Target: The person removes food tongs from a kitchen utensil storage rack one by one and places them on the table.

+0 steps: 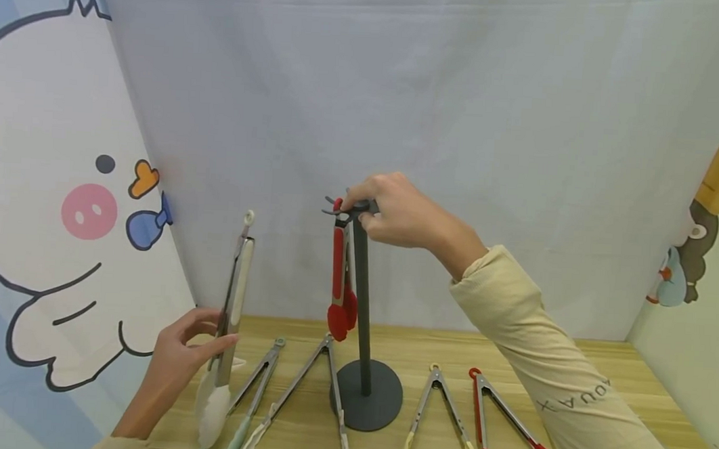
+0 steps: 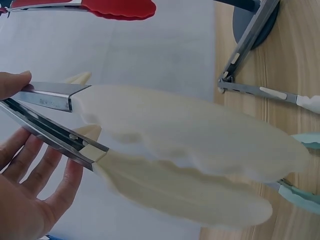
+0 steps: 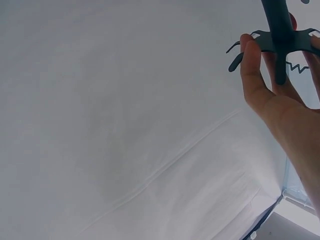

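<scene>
My left hand (image 1: 185, 351) holds a pair of tongs with cream-white tips (image 1: 243, 279), upright at the left of the table. In the left wrist view the thumb lies on one arm of these tongs (image 2: 175, 125) and the fingers on the other, with the tips a little apart. My right hand (image 1: 405, 213) grips the hooked top of a dark grey stand (image 1: 362, 299); the right wrist view shows the fingers around its hooks (image 3: 280, 45) from below. Red-tipped tongs (image 1: 338, 271) hang from a hook on the stand's left side.
Several spread tongs lie on the wooden table (image 1: 444, 351): mint ones (image 1: 260, 375) and white-tipped ones (image 1: 302, 377) left of the round base (image 1: 374, 408), yellow ones (image 1: 442, 398) and red ones (image 1: 508, 408) right of it. A pale cloth (image 1: 521, 158) stands behind.
</scene>
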`<state>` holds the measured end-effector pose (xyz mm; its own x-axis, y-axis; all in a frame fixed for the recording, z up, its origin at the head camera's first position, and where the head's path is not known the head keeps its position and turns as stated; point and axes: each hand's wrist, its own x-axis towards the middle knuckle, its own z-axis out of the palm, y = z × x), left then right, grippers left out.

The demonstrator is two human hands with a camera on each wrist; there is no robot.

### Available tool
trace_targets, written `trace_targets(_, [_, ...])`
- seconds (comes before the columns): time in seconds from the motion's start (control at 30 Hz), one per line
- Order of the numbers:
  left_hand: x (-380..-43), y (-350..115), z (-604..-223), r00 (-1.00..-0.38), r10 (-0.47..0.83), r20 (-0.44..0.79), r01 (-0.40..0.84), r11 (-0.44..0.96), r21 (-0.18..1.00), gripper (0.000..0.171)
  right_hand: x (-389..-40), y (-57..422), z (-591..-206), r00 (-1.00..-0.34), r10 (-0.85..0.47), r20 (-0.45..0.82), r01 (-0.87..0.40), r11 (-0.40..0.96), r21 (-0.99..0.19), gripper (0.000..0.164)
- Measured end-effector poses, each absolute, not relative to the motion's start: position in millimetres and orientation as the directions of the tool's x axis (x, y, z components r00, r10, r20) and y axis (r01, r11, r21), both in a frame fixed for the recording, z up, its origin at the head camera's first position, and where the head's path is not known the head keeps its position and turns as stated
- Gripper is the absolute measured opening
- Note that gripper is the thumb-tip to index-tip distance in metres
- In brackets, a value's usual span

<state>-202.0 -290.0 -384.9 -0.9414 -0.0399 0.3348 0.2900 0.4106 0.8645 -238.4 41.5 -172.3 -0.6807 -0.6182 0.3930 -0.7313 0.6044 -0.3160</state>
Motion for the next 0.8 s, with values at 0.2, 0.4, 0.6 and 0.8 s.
trace_targets(0.2, [-200.6,-297.7,-385.4,-0.951,-0.052,0.305,0.25,0.451,0.857,0.043,-237.2,40.8,-171.7,-0.68,-0.62,0.391,-0.732,0.607,-0.31,0.037])
trace_targets(0.4, [-200.9,-304.4,-387.8,-0.956,-0.082,0.281,0.199,0.521,0.83,0.045,-237.6,41.7,-171.8,-0.682,-0.618,0.392,-0.729,0.616,-0.299,0.036])
trace_targets(0.6, [-203.7,-310.4,-393.4,-0.962,-0.105,0.253,0.156,0.547,0.822,0.048,-236.4,42.0,-171.6,-0.687,-0.618,0.383,-0.725,0.622,-0.296,0.036])
trace_targets(0.8, [-206.7,-314.1,-397.9,-0.964,-0.115,0.241,0.138,0.558,0.819,0.049,-236.2,41.8,-171.4,-0.688,-0.613,0.388,-0.723,0.626,-0.294,0.036])
